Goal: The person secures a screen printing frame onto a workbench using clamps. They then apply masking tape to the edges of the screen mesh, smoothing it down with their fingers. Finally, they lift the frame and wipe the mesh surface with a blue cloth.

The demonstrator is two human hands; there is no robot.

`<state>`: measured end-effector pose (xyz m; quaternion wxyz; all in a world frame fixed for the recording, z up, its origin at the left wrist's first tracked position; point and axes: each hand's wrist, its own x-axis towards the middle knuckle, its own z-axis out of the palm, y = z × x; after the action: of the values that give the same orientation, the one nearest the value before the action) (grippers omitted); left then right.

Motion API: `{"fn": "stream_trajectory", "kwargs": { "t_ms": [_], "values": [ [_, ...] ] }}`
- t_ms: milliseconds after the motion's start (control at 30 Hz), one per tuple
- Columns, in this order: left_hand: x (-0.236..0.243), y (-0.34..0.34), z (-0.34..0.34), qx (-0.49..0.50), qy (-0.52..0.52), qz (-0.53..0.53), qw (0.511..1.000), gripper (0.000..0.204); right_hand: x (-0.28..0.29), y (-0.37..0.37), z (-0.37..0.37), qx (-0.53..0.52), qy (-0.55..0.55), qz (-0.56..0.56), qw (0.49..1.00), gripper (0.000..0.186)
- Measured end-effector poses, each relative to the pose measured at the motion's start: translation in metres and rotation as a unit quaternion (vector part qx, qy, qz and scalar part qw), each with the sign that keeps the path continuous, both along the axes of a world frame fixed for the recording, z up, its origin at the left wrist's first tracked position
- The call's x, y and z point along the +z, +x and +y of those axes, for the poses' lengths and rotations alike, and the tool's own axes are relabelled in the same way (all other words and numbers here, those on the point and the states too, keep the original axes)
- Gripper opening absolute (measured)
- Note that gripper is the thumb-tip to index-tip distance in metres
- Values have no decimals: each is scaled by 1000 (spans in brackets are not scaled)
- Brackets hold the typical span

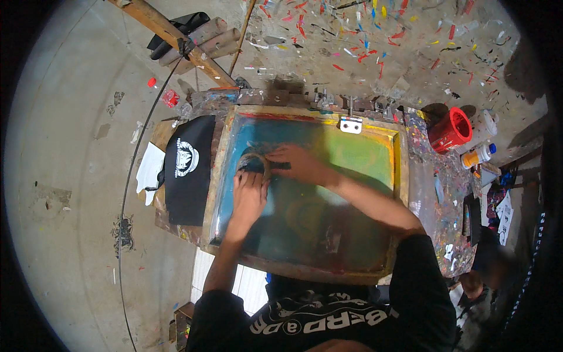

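Note:
A wooden-framed printing screen (328,229) lies before me, its mesh blue-green on the left and yellow-green at the right. Over the mesh's left part is a tan ring that looks like a roll of tape (262,158). My left hand (251,192) is closed on its near side, fingers curled into the ring. From the right, my right hand (300,165) reaches across the mesh, its bent fingers at the ring's right rim. Whatever those fingertips pinch is too small to make out. A metal hinge clamp (350,125) grips the frame's far edge.
Left of the frame lies a black sheet (190,170) with a white printed figure. On the paint-stained table (437,217) at right stand a red tub (450,130) and a bottle (478,155) with a blue cap. A wooden beam (170,35) slants across the far left. Another person (489,267) is at lower right.

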<state>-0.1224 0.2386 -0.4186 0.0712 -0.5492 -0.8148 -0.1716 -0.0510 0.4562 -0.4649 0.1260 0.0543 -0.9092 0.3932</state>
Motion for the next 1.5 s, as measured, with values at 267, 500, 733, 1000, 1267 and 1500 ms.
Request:
{"fn": "stream_trajectory", "kwargs": {
  "t_ms": [267,500,733,1000,1267,1500],
  "values": [
    [32,36,-11,-25,103,-94,990,12,43,54,-39,-75,19,144,987,44],
    [56,76,-6,-83,174,-122,974,14,89,112,-45,-100,1,182,978,31],
    [69,91,-30,-126,80,-190,970,22,114,156,-40,-86,-93,38,991,15],
    [98,123,-56,0,-15,-390,921,27,110,164,-4,-34,-298,-206,931,13],
    [119,99,-109,211,-168,-375,887,42,109,182,129,-126,-341,-216,906,19],
    [195,73,-103,-128,50,-116,984,34,165,345,105,-309,-231,-40,922,21]
  ]
}}
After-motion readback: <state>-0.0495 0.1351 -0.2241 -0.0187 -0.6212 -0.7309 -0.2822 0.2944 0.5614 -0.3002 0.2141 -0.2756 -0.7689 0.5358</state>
